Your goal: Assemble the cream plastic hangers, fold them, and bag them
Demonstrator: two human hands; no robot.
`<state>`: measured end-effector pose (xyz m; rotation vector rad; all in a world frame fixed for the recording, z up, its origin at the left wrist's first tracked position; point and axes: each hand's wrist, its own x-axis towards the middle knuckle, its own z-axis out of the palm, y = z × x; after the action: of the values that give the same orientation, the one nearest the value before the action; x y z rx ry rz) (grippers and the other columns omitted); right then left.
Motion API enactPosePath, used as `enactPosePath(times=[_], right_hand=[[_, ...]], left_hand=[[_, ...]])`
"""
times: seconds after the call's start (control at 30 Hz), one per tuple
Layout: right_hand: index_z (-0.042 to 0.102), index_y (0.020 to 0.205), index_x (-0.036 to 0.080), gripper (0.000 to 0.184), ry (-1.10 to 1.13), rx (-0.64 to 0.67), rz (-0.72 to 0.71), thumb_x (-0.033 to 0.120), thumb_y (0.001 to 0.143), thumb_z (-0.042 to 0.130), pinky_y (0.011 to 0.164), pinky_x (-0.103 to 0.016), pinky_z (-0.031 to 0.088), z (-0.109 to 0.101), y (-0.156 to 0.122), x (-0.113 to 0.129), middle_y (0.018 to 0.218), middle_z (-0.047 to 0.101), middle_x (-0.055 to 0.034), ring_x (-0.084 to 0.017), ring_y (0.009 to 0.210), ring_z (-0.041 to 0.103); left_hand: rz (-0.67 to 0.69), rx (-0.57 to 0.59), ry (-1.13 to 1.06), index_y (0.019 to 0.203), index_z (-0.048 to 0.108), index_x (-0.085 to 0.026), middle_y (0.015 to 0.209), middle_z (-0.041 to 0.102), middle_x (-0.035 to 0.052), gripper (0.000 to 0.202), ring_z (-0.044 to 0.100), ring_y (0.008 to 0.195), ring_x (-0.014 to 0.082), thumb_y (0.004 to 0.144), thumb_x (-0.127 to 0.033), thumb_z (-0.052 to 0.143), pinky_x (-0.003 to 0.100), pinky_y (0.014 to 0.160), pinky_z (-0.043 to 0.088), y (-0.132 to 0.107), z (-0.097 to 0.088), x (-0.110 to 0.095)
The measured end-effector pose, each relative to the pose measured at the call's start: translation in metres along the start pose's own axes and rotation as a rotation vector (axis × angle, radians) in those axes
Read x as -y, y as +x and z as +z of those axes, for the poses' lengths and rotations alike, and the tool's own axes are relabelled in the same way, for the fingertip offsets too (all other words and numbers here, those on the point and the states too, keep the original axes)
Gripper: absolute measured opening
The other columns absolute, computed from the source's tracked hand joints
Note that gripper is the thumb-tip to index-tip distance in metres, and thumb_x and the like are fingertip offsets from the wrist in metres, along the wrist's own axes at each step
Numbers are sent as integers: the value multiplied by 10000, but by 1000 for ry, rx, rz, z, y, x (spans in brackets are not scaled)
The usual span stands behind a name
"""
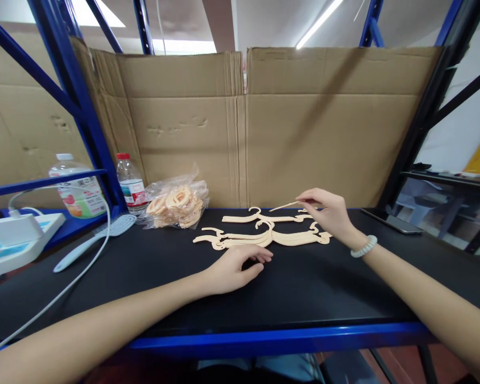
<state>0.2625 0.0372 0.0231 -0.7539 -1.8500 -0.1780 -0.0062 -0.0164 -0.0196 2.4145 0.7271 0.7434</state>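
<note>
Right hand (319, 210) pinches a thin pale piece (283, 206) above the pale hangers (294, 239); left hand (240, 266) loosely curled, seemingly unladen — sorting, I judge; setting down wants careful alignment.

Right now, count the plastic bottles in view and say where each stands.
2. The clear, red-capped plastic bottle stands left of the transparent bag of beige pieces; the larger, white-capped plastic bottle stands farther left, partly behind a straight blue rail. Others may be hidden.

Blue metal racking (91, 136), cardboard panels (304, 106) and a strip light (319, 24) suggest a workshop.
</note>
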Motion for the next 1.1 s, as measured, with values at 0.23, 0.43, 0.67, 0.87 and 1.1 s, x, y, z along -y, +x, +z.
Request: enactPosePath(times=[0.23, 0.43, 0.67, 0.87, 1.1], right_hand=[[607, 853, 172, 201, 650, 264, 377, 353, 787, 665, 670, -315, 580, 33, -19, 60, 773, 650, -39, -162, 697, 663], [628, 806, 159, 267, 800, 479, 488, 404, 734, 703, 568, -269, 557, 50, -26, 70, 750, 630, -25, -143, 675, 629], [660, 863, 165, 160, 252, 424, 337, 303, 823, 589, 740, -345, 526, 38, -10, -8, 856, 690, -62, -185, 790, 643], [666, 1032, 167, 239, -243, 599, 152, 154, 812, 574, 894, -393, 464, 35, -17, -70, 1054, 674, -103, -241, 993, 603], [654, 783, 176, 55, -306, 602, 145, 155, 798, 606, 763, -340, 460, 49, -19, -72, 800, 657, -65, -220, 831, 562]], left_hand=[[-300, -177, -517, 1210, 502, -174, 1053, 613, 98, 490, 633, 832, 175, 780, -356, 653, 318, 730, 504, 6, 7, 4], [-328, -234, -617, 816, 579, -126, 751, 605, 28, 327, 578, 598, 101, 803, -451, 612, 233, 570, 471, 7, 5, -4], [-428, -399, -741, 808, 488, -161, 698, 640, 16, 252, 585, 582, 100, 776, -360, 639, 219, 567, 461, 9, 1, -1], [-439, -510, -775, 753, 474, -164, 618, 597, -13, 212, 536, 538, 84, 755, -296, 640, 201, 532, 416, 10, -7, -5], [-442, -598, -865, 688, 516, -139, 596, 552, -29, 281, 497, 553, 55, 699, -309, 740, 166, 538, 409, 12, -25, -2]])
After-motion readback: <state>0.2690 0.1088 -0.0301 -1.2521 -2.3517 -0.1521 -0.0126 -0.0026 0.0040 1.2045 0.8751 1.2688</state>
